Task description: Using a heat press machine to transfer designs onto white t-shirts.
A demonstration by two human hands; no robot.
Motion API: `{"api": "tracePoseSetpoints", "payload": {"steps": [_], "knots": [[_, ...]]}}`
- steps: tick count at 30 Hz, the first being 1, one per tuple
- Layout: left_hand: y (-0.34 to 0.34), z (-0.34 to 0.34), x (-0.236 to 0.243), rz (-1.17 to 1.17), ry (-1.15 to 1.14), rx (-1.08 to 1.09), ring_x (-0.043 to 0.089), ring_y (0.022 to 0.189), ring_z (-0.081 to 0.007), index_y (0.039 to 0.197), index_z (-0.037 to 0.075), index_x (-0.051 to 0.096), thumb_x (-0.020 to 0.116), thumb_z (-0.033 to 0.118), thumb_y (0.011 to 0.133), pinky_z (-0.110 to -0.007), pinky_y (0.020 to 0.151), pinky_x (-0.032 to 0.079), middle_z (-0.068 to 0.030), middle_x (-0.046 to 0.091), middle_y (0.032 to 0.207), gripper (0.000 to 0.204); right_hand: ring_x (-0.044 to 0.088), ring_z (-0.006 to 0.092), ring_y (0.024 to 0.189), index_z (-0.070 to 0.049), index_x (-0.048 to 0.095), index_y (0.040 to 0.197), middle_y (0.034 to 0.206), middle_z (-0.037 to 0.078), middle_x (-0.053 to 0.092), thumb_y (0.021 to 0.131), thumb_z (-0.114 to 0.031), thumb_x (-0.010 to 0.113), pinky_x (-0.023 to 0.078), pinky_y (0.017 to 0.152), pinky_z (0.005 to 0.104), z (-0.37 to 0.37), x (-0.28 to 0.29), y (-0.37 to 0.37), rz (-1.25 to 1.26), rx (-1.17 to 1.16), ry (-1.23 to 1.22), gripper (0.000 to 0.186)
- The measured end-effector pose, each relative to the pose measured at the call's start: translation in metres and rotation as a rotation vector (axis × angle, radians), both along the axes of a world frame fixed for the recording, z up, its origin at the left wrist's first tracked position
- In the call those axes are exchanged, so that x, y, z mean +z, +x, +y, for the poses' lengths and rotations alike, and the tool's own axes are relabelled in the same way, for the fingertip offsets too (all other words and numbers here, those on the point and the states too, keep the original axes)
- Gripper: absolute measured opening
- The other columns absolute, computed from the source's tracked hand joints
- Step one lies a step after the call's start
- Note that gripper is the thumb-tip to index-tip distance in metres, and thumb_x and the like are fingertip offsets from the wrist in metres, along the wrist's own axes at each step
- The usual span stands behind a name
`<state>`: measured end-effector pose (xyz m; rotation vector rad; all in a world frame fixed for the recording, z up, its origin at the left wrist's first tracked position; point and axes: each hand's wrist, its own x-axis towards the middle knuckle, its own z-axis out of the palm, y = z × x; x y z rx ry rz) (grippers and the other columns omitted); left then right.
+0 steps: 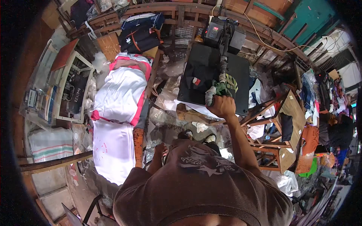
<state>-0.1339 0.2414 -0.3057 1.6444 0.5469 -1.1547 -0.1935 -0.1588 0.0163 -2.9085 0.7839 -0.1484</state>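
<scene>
My right hand [224, 105] grips the cloth-wrapped handle [210, 96] of a black press [237, 101]. The press has a dark control box [213, 33] with a lit red display on top, and white material shows under its front edge. My left hand [161, 150] hangs low beside my body, small and partly hidden by my shirt, so its fingers are unclear. Left of it, a pile of white garments with pink trim [117, 90] lies on a bench, with white pieces printed with small pink marks [113, 150] at the near end.
Folded dark garments [137, 39] lie at the back left. A metal-framed machine [71, 86] and a striped sack [51, 145] stand at the left. Wooden stools [290, 124] and garment heaps [309, 94] crowd the right. A cable [279, 49] runs along the back. My shod feet show below.
</scene>
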Motion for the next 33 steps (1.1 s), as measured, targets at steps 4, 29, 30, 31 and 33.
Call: {"api": "tracePoseSetpoints", "payload": {"steps": [4,29,30,31,33], "knots": [[-0.001,0.026,-0.058,0.143,0.126,0.106,0.060,0.072,-0.0206,0.102,0.012,0.060,0.055,0.045,0.091,-0.040,0.062,0.049,-0.0033,0.063,0.087,0.034,0.067,0.0367,0.078,-0.010,0.072,0.083,0.079,0.018,0.069,0.071,-0.054,0.069,0.052,0.074,0.0465,0.010,0.005,0.003,-0.081,0.057,-0.043,0.046],[-0.010,0.014,-0.057,0.114,0.048,0.086,0.055,0.056,-0.0180,0.088,0.012,0.058,0.049,0.039,0.093,-0.035,0.044,0.043,-0.0028,0.057,0.073,0.029,0.065,0.0358,0.071,-0.010,0.068,0.083,0.076,0.015,0.066,0.070,-0.050,0.073,0.050,0.068,0.0464,-0.001,-0.021,-0.005,-0.170,0.111,-0.118,0.042],[-0.009,0.017,-0.059,0.112,0.053,0.087,0.055,0.056,-0.0180,0.088,0.012,0.058,0.049,0.039,0.093,-0.035,0.044,0.043,-0.0028,0.057,0.073,0.029,0.064,0.0359,0.074,-0.010,0.069,0.089,0.081,0.015,0.066,0.071,-0.049,0.071,0.049,0.069,0.0454,-0.001,-0.019,-0.005,-0.133,0.114,-0.107,0.043],[-0.009,0.025,-0.065,0.114,0.086,0.083,0.058,0.061,-0.0191,0.093,0.011,0.059,0.050,0.041,0.093,-0.036,0.047,0.045,-0.0037,0.060,0.078,0.031,0.064,0.0359,0.074,-0.010,0.069,0.089,0.081,0.015,0.066,0.071,-0.049,0.071,0.049,0.069,0.0454,0.002,-0.014,-0.003,-0.139,0.122,-0.099,0.043],[-0.010,0.028,-0.071,0.118,0.115,0.073,0.061,0.066,-0.0203,0.099,0.010,0.060,0.052,0.042,0.092,-0.037,0.050,0.048,-0.0046,0.063,0.084,0.034,0.065,0.0352,0.072,-0.011,0.067,0.078,0.074,0.015,0.066,0.066,-0.050,0.075,0.050,0.067,0.0471,0.005,-0.007,0.001,-0.126,0.071,-0.030,0.042]]}}
